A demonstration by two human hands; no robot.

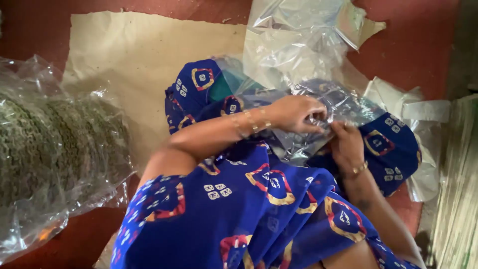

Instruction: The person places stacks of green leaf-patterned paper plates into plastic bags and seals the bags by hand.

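Head view: a big clear plastic bag of green woven rolls [55, 144] lies left on the red floor [423, 45]; both hands, left [297, 113] and right [347, 144], pinch a crinkled clear plastic sheet [294, 55] over the lap; I judge it could tear if tugged

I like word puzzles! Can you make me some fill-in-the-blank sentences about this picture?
1. Both hands, the left hand and the right hand, pinch a clear ____ bag.
2. The person's garment is mostly ____ with red and yellow patterns.
3. The gold bangles sit on the ____ wrist.
4. The brown paper sheet lies on a ____ floor.

Missing words: plastic; blue; left; red
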